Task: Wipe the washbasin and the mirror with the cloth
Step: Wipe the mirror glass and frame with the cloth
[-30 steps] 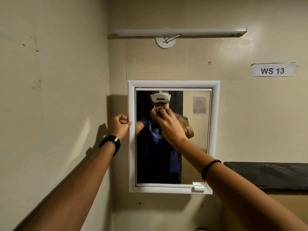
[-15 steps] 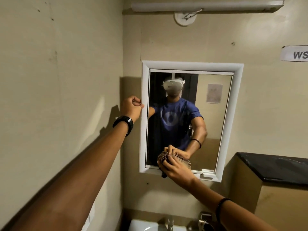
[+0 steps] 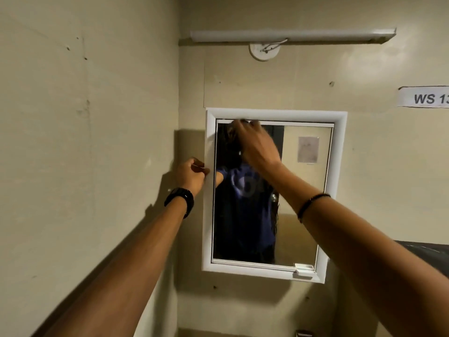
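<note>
Left hand (image 3: 193, 175) pinches frame (image 3: 208, 215) edge. Right hand (image 3: 257, 144) blurred at mirror (image 3: 303, 203) top; grip on cloth hidden, cannot tell. Risk: hard stroke jolts mirror, or cloth slips free.

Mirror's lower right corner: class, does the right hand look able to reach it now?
Likely yes: the right hand is high on the mirror, nothing blocks the glass below, and the left hand grips its left edge.
</note>
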